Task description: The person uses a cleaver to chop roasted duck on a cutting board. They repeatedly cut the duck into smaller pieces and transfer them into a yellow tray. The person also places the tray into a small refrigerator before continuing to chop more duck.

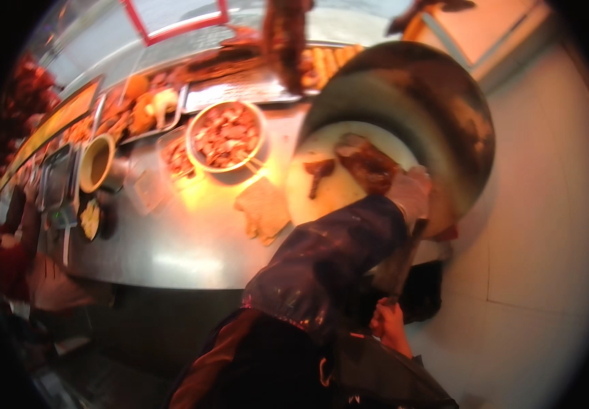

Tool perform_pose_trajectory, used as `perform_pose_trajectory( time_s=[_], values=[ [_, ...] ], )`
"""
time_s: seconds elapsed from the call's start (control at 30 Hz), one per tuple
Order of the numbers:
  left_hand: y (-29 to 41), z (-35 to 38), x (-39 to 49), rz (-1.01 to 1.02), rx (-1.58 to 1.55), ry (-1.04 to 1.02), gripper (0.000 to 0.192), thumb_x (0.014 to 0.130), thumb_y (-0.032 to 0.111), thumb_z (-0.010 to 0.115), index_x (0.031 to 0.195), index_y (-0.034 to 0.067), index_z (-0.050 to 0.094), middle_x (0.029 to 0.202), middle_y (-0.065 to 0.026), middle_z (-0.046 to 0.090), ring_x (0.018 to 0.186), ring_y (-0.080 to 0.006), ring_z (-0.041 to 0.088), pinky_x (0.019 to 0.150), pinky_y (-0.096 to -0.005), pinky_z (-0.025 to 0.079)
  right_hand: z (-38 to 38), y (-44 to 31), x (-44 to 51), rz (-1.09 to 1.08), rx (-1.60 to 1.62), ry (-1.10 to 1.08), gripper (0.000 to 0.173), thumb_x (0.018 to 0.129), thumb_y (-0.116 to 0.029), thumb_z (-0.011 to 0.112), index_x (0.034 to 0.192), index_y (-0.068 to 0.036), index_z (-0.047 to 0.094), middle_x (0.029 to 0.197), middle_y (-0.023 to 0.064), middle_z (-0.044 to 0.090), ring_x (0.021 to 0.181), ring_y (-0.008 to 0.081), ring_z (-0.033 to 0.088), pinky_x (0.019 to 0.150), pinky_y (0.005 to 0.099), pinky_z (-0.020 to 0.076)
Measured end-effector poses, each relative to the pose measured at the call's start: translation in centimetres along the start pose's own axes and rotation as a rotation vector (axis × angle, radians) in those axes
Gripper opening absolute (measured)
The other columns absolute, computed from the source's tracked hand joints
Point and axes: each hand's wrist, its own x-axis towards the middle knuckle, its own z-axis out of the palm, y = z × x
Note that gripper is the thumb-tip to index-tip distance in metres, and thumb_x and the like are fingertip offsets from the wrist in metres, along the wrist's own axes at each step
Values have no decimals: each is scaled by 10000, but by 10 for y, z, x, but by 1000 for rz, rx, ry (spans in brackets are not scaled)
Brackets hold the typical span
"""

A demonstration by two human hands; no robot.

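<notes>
A glossy brown piece of roast meat (368, 162) lies on the round, pale cutting board (307, 202). My left hand (413, 191), in a thin clear glove, grips its near right end; blur hides the fingertips. A smaller dark strip of meat (319, 173) sits apart on the board's left side. Low by my body, my bare right hand (389, 322) is closed around the handle of a cleaver (401, 260). The cleaver's broad blade points up towards the board's near right edge, partly in shadow. My left sleeve covers the board's front rim.
A large curved metal guard (458, 112) rises behind the board. On the steel counter (172, 255) are a bowl of chopped meat (228, 135), a folded cloth (263, 207) and a yellowish pot (97, 163). Food trays (241, 94) line the back. A person (13, 255) stands far left.
</notes>
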Motion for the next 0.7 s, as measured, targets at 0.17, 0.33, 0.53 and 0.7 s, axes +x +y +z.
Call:
perform_pose_trajectory(
  time_s=[0.17, 0.33, 0.53, 0.7],
  values=[
    [-11, 30, 33, 76, -1, -20, 180, 779, 164, 540, 810, 85, 699, 892, -112, 664, 828, -281, 629, 806, -455, 465, 0, -6, -5, -23, -88, -13, 196, 833, -88, 611, 984, -102, 486, 640, 36, 500, 466, 162, 507, 380, 283, 382],
    [-22, -19, 57, 132, 62, -83, 123, 742, 159, 615, 790, 95, 708, 857, -117, 675, 895, -284, 649, 745, -402, 524, 2, -8, -15, -142, -177, 112, 177, 801, -22, 596, 938, -60, 491, 619, 40, 508, 422, 140, 493, 373, 265, 383],
    [-40, -94, 87, -145, -59, -205, 206, 625, 126, 623, 782, 12, 691, 948, -226, 641, 899, -345, 633, 763, -361, 534, -11, -6, -15, -187, -209, 84, 175, 798, -16, 596, 929, -39, 483, 592, 26, 500, 410, 122, 490, 380, 265, 382],
    [-104, -57, 60, -166, 97, 1, 168, 713, 157, 607, 568, 100, 670, 783, -172, 661, 775, -344, 640, 673, -419, 513, -19, -2, -11, -147, -224, 46, 174, 800, -27, 599, 919, -43, 473, 607, 20, 502, 448, 116, 511, 404, 262, 381]
  ],
)
